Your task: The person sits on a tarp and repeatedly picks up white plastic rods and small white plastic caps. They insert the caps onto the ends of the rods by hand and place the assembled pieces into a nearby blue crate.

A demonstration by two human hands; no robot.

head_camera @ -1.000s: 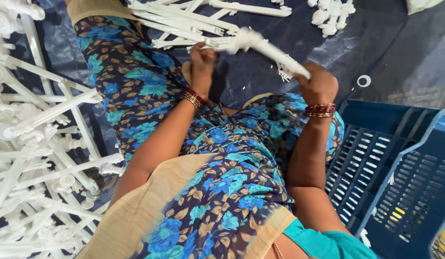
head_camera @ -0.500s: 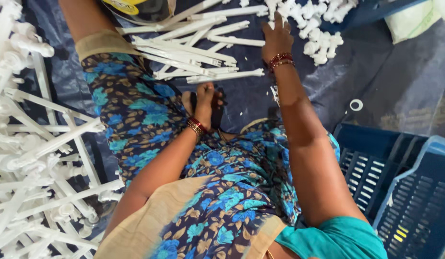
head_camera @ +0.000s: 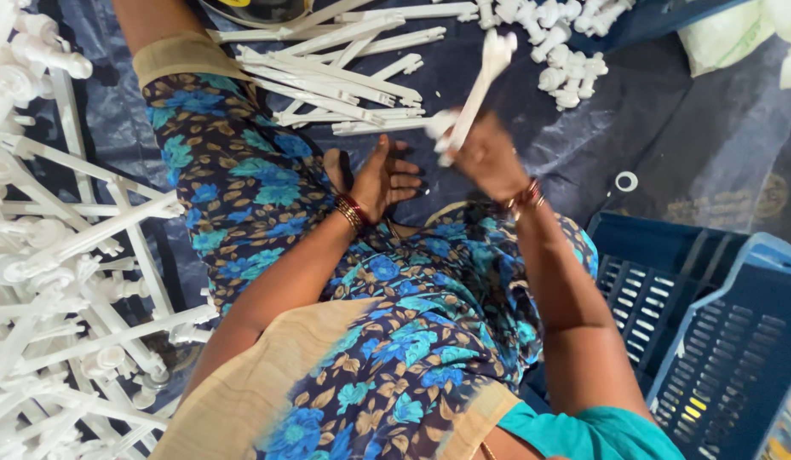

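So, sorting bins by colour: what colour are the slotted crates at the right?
Blue, both crates, clearest in the head view.

White plastic moulded stick (head_camera: 474, 100), long and narrow with knobbed ends, blurred, tilted steeply upward from the right hand (head_camera: 487, 158) gripping its lower end, top end well above the fist, just right of the left hand (head_camera: 380, 179)

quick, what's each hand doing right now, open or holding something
Left hand: open, fingers spread, holding nothing.
Right hand: closed on a white plastic stick, blurred.
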